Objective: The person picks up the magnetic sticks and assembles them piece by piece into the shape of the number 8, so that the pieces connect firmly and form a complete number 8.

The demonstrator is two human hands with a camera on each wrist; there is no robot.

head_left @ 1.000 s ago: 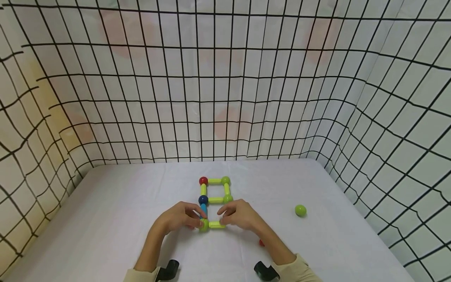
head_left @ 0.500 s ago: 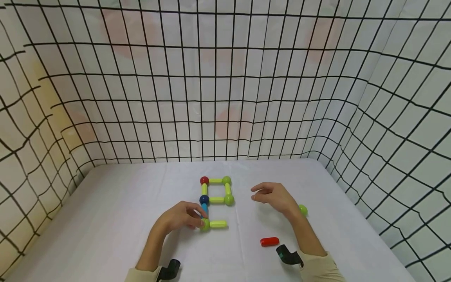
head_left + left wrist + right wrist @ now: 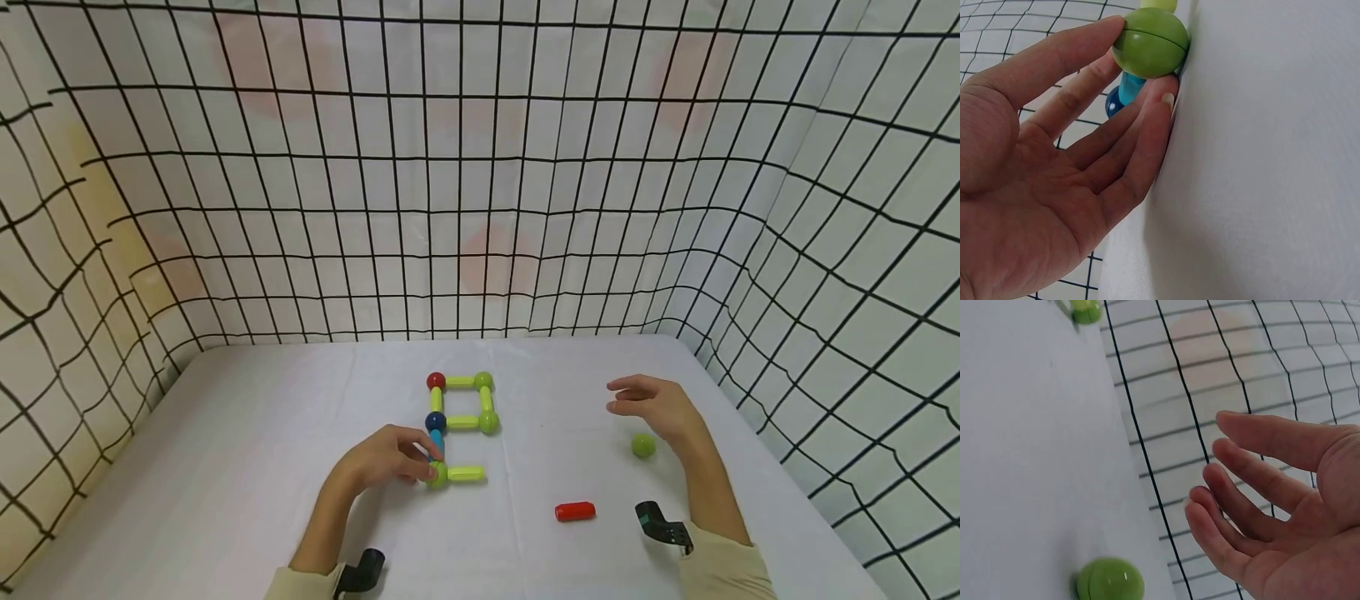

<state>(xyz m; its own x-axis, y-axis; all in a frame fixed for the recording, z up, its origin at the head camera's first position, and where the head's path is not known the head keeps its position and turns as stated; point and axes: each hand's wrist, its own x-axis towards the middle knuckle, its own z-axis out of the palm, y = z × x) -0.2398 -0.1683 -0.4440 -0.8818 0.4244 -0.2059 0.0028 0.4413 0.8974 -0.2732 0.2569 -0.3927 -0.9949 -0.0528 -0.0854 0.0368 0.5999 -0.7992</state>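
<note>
A flat frame of balls and rods lies on the table: a red ball (image 3: 436, 381), a dark blue ball (image 3: 435, 422), green balls, yellow-green rods and a blue rod (image 3: 437, 442). My left hand (image 3: 386, 457) holds the lower-left green ball (image 3: 1151, 44) between thumb and fingers. From that ball a yellow-green rod (image 3: 467, 473) points right, its far end free. My right hand (image 3: 660, 407) hovers over the table at the right, holding nothing, fingers loosely bent. Just below it in the head view lies a loose green ball (image 3: 643, 445), also a green ball (image 3: 1110, 580) in the right wrist view.
A loose red rod (image 3: 575, 512) lies near the front, between the two arms. Black netting (image 3: 480, 208) stands around the back and sides of the white-covered table (image 3: 247, 467).
My right hand has let go of the yellow-green rod and moved right, toward the loose green ball. The red rod is uncovered. My left hand stays on its green ball.
</note>
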